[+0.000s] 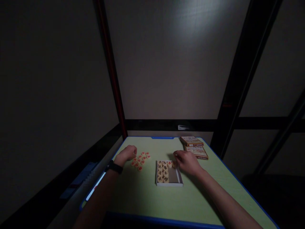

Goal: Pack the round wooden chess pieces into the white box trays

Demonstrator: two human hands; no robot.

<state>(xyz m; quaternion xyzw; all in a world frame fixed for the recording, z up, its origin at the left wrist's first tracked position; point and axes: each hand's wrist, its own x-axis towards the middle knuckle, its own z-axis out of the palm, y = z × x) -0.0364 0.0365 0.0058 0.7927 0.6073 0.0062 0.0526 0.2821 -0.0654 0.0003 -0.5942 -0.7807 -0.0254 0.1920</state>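
Round pale xiangqi pieces with red characters (139, 160) lie loosely grouped on the left part of the table. My left hand (128, 152), a dark band on its wrist, is at their left edge with fingers curled in; what it holds, if anything, is hidden. In front of me sits a shallow white box (173, 183). Two columns of black-marked pieces (165, 173) fill its left side, and a red-marked piece (169, 164) lies in the top row. My right hand (187, 161) is closed over the box's far right corner, beside a shadowed piece (174, 164). Its fingertips' contents cannot be made out.
Two flat printed boxes (196, 152) lie overlapping at the far right of the green table (143, 197), which has a blue edge. Behind it stands a grey wall panel (171, 79). A small white object (183, 127) rests on the dark ledge.
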